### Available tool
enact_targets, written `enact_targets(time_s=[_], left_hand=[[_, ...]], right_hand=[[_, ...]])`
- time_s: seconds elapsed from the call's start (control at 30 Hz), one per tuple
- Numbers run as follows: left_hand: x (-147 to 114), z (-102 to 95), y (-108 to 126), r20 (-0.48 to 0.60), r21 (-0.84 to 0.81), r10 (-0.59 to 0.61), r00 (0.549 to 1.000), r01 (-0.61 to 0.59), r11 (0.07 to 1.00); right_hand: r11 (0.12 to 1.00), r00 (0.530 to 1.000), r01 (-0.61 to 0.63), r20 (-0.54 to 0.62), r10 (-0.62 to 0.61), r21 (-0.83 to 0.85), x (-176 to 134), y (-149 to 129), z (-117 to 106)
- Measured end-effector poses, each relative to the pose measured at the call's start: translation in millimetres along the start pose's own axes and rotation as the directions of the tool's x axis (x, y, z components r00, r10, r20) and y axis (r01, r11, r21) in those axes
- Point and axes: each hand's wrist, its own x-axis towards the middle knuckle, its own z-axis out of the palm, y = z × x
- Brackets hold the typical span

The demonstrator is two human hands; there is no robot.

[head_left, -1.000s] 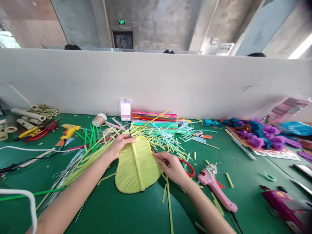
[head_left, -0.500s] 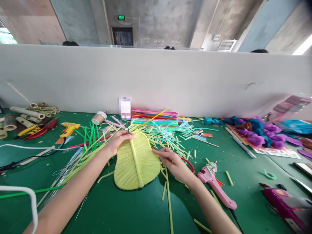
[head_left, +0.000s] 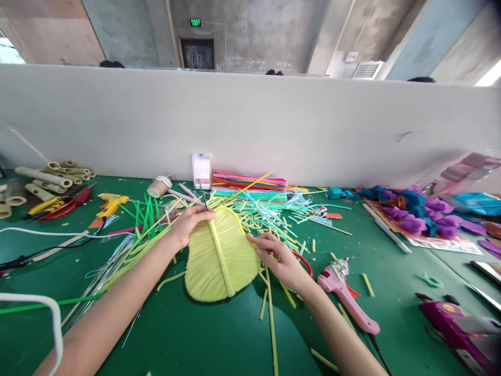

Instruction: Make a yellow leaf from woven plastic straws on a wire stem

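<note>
A yellow-green leaf [head_left: 207, 261] made of fuzzy pipe cleaners, with a thick midrib down its middle, is held above the table. My left hand [head_left: 191, 224] pinches its narrow top, where a dark green stem sticks up. A brighter yellow pipe cleaner [head_left: 236, 216] runs along the leaf's upper right edge. My right hand [head_left: 276, 256] has its thumb and fingers closed on that strip at the right edge, and a loose yellow end hangs below the hand. A red-handled tool [head_left: 304, 265] lies partly hidden behind my right hand.
Pipe-cleaner offcuts [head_left: 270, 219] litter the green table behind the leaf. A pink glue gun [head_left: 348, 297] lies to the right, a yellow glue gun [head_left: 111, 204] to the left. Bamboo pieces [head_left: 50, 180] and purple flowers [head_left: 415, 224] sit farther out. A white partition [head_left: 250, 125] closes off the back.
The leaf has shifted very slightly right and up. My right fingers have moved a little along its edge, and a loose yellow end now shows below that hand.
</note>
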Motion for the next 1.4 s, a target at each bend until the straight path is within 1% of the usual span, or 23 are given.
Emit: enact_targets(time_s=[0.17, 0.27, 0.33, 0.47, 0.53, 0.63, 0.77, 0.87, 1.03, 1.13, 1.23, 1.3, 1.4], left_hand=[[-1.6, 1.3, 1.5, 0.012, -0.018, 0.010, 1.000, -0.009, 1.000], [-3.0, 2.2, 2.6, 0.024, -0.028, 0.012, 1.000, -0.012, 1.000], [-3.8, 2.9, 3.5, 0.029, -0.032, 0.012, 0.999, -0.011, 0.999], [-5.6, 4.5, 5.6, 0.030, -0.041, 0.017, 0.999, -0.016, 0.999], [-6.9, 5.2, 7.0, 0.034, -0.037, 0.025, 0.999, -0.023, 0.999], [-9.4, 6.2, 8.8, 0.042, -0.021, 0.036, 0.998, -0.035, 0.999], [-11.4, 7.8, 9.8, 0.045, 0.002, 0.050, 0.998, -0.050, 0.999], [-11.3, 8.7, 9.4, 0.049, 0.020, 0.049, 0.998, -0.050, 0.999], [-12.2, 9.9, 9.5, 0.061, 0.045, 0.035, 0.998, -0.038, 0.998], [-12.8, 10.2, 10.5, 0.061, 0.048, 0.041, 0.997, -0.043, 0.998], [-12.4, 9.6, 10.8, 0.054, 0.042, 0.052, 0.997, -0.055, 0.998], [-11.8, 9.0, 10.4, 0.052, 0.040, 0.060, 0.997, -0.062, 0.997], [-11.5, 8.7, 9.3, 0.054, 0.045, 0.072, 0.996, -0.074, 0.996]], right_hand=[[0.998, 0.999, 0.035, -0.034, -0.033, 0.053, 1.1, 0.2, -2.0], [0.996, 0.999, 0.027, -0.026, -0.025, 0.086, 1.5, 0.0, -2.5], [0.993, 1.000, -0.005, -0.023, 0.008, 0.119, 1.2, -1.0, -2.8], [0.970, 0.993, -0.103, -0.033, 0.113, 0.220, -0.3, -3.3, -3.3], [0.965, 0.990, -0.123, -0.036, 0.135, 0.233, -0.7, -3.9, -3.0], [0.977, 0.992, -0.108, -0.043, 0.117, 0.184, -0.2, -5.2, -1.8], [0.995, 0.996, -0.061, -0.057, 0.065, 0.076, 1.4, -6.4, 0.5], [0.999, 0.997, -0.032, -0.070, 0.033, 0.028, 2.2, -4.1, 2.5], [0.999, 0.995, -0.038, -0.097, 0.037, -0.013, 2.6, 1.4, 5.3], [0.999, 0.989, -0.045, -0.143, 0.041, -0.029, 2.4, 0.7, 5.3], [0.999, 0.981, -0.052, -0.187, 0.049, -0.012, 2.3, -2.1, 4.4], [0.999, 0.981, -0.040, -0.189, 0.039, -0.005, 2.3, -3.3, 3.9], [1.000, 0.988, -0.013, -0.157, 0.011, -0.012, 2.4, -3.2, 3.6]])
